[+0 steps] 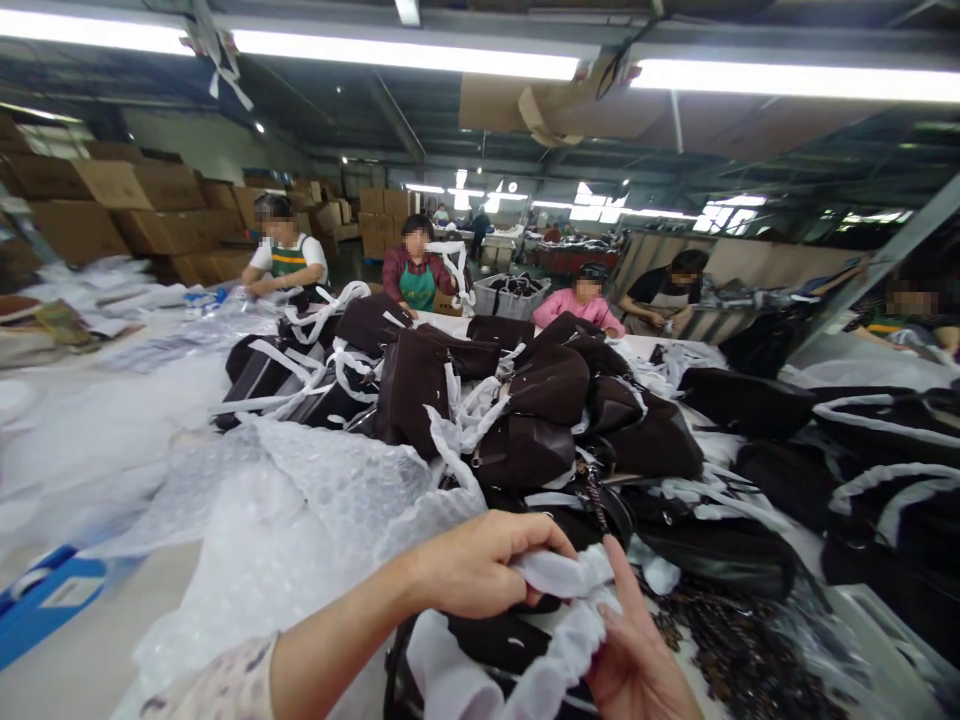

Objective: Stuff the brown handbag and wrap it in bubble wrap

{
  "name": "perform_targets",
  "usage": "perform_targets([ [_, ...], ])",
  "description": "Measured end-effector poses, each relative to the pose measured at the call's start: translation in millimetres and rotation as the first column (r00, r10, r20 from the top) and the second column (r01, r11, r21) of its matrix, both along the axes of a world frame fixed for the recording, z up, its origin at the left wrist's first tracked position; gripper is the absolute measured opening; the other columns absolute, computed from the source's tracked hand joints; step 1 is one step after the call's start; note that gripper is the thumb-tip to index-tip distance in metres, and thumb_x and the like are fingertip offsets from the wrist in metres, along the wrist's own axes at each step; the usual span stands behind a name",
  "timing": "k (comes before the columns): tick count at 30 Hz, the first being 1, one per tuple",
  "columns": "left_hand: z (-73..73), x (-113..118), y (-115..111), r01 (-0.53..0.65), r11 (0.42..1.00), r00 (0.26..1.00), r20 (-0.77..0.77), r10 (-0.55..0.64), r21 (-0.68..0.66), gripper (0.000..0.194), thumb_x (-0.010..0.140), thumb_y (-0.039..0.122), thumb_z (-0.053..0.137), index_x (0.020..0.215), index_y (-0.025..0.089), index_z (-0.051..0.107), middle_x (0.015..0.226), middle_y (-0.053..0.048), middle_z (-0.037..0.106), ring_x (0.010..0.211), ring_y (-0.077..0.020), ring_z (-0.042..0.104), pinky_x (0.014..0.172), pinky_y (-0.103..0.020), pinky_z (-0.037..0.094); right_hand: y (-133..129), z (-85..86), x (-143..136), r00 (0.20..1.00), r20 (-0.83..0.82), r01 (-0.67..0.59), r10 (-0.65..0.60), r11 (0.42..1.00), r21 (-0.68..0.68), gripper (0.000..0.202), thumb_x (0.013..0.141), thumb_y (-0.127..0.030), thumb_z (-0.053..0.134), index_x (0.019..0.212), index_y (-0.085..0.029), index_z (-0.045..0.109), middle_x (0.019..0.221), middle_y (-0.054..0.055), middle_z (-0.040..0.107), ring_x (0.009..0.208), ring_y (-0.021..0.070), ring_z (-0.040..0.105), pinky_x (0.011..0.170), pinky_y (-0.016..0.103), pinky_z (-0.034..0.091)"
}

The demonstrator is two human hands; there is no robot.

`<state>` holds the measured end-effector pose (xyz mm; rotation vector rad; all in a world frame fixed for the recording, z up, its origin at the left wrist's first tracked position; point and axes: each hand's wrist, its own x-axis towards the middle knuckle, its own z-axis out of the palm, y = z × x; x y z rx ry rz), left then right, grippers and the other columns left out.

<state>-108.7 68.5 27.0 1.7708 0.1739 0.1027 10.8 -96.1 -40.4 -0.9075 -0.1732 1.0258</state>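
Note:
In the head view, my left hand (pixel 495 565) closes its fingers on a white wrapping strip (pixel 559 575). My right hand (pixel 637 640) grips the same material from the other side, its thumb and fingers against a crinkled white length. This wrapping runs down in a loop over a dark handbag (pixel 495 640) directly below my hands, and it seems to cover the bag's handle. Much of that bag is hidden by my hands and the strip.
A heap of dark handbags (pixel 540 390) with white-wrapped handles lies ahead. Bubble wrap (pixel 330 480) spreads at left, near a blue tape dispenser or box (pixel 60 600). Dark chains (pixel 720 640) lie at right beside a grey bin (pixel 885 640). Several co-workers sit across the table.

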Motion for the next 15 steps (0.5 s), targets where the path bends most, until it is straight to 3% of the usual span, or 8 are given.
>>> perform_targets([
  [2,2.4,-1.8,0.3,0.012,1.000,1.000,-0.012,-0.012,0.001,0.050,0.062,0.002,0.050,0.106,0.019,0.066,0.079,0.004,0.060,0.070,-0.0112,0.054,0.062,-0.020,0.038,2.3,2.3,3.9,0.998,0.042,0.055,-0.055,0.998,0.016,0.110,0.069,-0.024,0.089,0.154,-0.044,0.023,0.100,-0.001,0.076,0.065,0.0130,0.067,0.059,0.024,0.057],
  [4,6.6,-3.2,1.7,0.008,0.996,1.000,-0.010,-0.009,-0.086,0.048,0.062,0.003,0.053,0.106,0.019,0.064,0.078,0.005,0.061,0.071,-0.0112,0.055,0.064,-0.020,0.040,3.6,7.0,7.6,0.998,0.040,0.056,-0.057,0.998,0.023,0.093,0.074,-0.029,0.086,0.150,-0.042,0.035,0.108,0.002,0.076,0.079,0.0154,0.071,0.066,0.024,0.057],
  [7,14.9,-6.9,1.8,0.038,0.990,0.999,0.018,-0.036,-0.136,0.048,0.065,0.007,0.055,0.111,0.017,0.062,0.082,0.003,0.063,0.073,-0.0123,0.056,0.069,-0.023,0.045,7.6,19.1,10.6,0.995,-0.065,0.083,-0.081,0.996,0.017,0.069,0.077,-0.049,0.078,0.140,-0.041,0.052,0.136,0.007,0.066,0.116,0.0261,0.065,0.089,0.041,0.056],
  [8,17.3,-10.1,0.6,0.026,0.997,0.999,0.039,-0.023,-0.072,0.048,0.067,0.009,0.057,0.114,0.017,0.061,0.089,0.001,0.065,0.078,-0.0141,0.058,0.074,-0.025,0.047,9.1,24.6,10.8,0.988,-0.100,0.121,-0.118,0.992,0.022,0.064,0.077,-0.055,0.073,0.137,-0.042,0.055,0.140,0.006,0.063,0.123,0.0285,0.061,0.099,0.049,0.051],
  [10,19.2,-21.2,-4.4,-0.109,0.985,0.986,0.143,0.090,0.137,0.051,0.074,0.015,0.062,0.124,0.018,0.058,0.111,-0.005,0.065,0.099,-0.0204,0.060,0.091,-0.034,0.048,10.1,37.5,9.6,0.966,-0.138,0.224,-0.217,0.974,0.038,0.058,0.080,-0.063,0.064,0.134,-0.044,0.058,0.141,0.005,0.062,0.131,0.0305,0.055,0.114,0.061,0.033],
  [12,14.0,-36.7,-13.3,-0.285,0.904,0.935,0.298,0.190,0.319,0.057,0.079,0.029,0.071,0.132,0.020,0.054,0.129,-0.010,0.058,0.115,-0.0259,0.055,0.104,-0.041,0.043,7.5,51.4,5.2,0.950,-0.131,0.293,-0.285,0.955,0.050,0.057,0.083,-0.066,0.058,0.135,-0.043,0.058,0.141,0.005,0.062,0.134,0.0305,0.052,0.120,0.063,0.018],
  [13,7.7,-44.5,-18.7,-0.329,0.865,0.916,0.352,0.194,0.378,0.059,0.079,0.037,0.075,0.132,0.021,0.053,0.131,-0.011,0.056,0.117,-0.0271,0.054,0.104,-0.041,0.043,5.1,57.6,1.5,0.947,-0.118,0.304,-0.297,0.951,0.048,0.059,0.083,-0.068,0.057,0.136,-0.041,0.058,0.140,0.006,0.062,0.134,0.0312,0.052,0.121,0.063,0.015],
  [15,-12.6,-56.2,-30.4,-0.274,0.825,0.933,0.345,0.102,0.494,0.049,0.084,0.043,0.072,0.126,0.022,0.058,0.124,-0.010,0.059,0.109,-0.0260,0.057,0.096,-0.038,0.049,-0.4,65.9,-8.3,0.952,-0.094,0.296,-0.293,0.955,0.027,0.067,0.081,-0.072,0.057,0.138,-0.037,0.057,0.139,0.009,0.063,0.134,0.0336,0.052,0.121,0.064,0.013],
])
